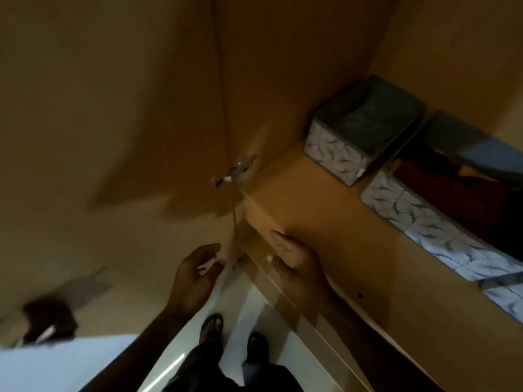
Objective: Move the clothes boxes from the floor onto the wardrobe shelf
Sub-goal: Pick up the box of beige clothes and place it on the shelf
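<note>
Two grey fabric clothes boxes with a white leaf pattern stand on the wooden wardrobe shelf (319, 210). The smaller box (359, 131) sits at the back and holds dark cloth. The longer box (430, 222) lies to its right, filled with red and blue clothes. My right hand (294, 258) rests on the shelf's front edge, fingers spread, holding nothing. My left hand (195, 273) hangs open in the air to the left of the shelf, empty.
An open wardrobe door (141, 94) with a metal hinge (235, 171) stands to the left. White floor (254, 306) shows below, with my feet in sandals (212, 326). A dark object (48, 321) lies at lower left.
</note>
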Demonstrator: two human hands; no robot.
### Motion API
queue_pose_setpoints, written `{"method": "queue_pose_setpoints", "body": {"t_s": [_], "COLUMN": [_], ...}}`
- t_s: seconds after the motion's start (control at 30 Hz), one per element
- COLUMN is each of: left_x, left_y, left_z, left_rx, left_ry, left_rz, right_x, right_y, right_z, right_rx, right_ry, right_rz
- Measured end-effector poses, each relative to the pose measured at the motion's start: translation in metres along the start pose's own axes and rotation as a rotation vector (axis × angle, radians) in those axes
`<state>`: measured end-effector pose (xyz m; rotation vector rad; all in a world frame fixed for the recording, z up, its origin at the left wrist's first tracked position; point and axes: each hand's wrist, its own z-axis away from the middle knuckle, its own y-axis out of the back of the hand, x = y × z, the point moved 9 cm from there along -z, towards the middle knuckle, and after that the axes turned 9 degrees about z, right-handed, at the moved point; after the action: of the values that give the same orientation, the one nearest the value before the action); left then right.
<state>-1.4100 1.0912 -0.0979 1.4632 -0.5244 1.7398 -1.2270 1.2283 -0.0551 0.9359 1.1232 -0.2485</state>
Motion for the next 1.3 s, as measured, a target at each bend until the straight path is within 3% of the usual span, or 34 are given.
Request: {"method": "queue_pose_setpoints", "body": {"t_s": [0.17,0.5,0.8,1.03,1.3], "left_x": [-0.069,-0.136,-0.193,-0.247,-0.284], "left_y": [0.051,0.140,0.171,0.169,0.150], "left_z": [0.104,0.304,0.540,0.706,0.852], "left_rx": [0.288,0.802,1.217,1.488,1.962], "left_ry": [0.180,0.243,0.266,0.378,0.463], "left_rz": [0.080,0.224,0.307,0.362,0.528], "right_x": [-0.001,-0.056,-0.108,-0.137,-0.171], "right_y": [-0.078,-0.247,-0.362,-0.441,-0.534], "right_z": [0.021,0.130,0.319,0.458,0.624], "right_rx": [-0.311,-0.807,-1.114,-1.351,-1.696], "right_ry": [0.062,0.316,0.542,0.690,0.982], "right_rz": [0.079,0.234,0.305,0.329,0.442]}}
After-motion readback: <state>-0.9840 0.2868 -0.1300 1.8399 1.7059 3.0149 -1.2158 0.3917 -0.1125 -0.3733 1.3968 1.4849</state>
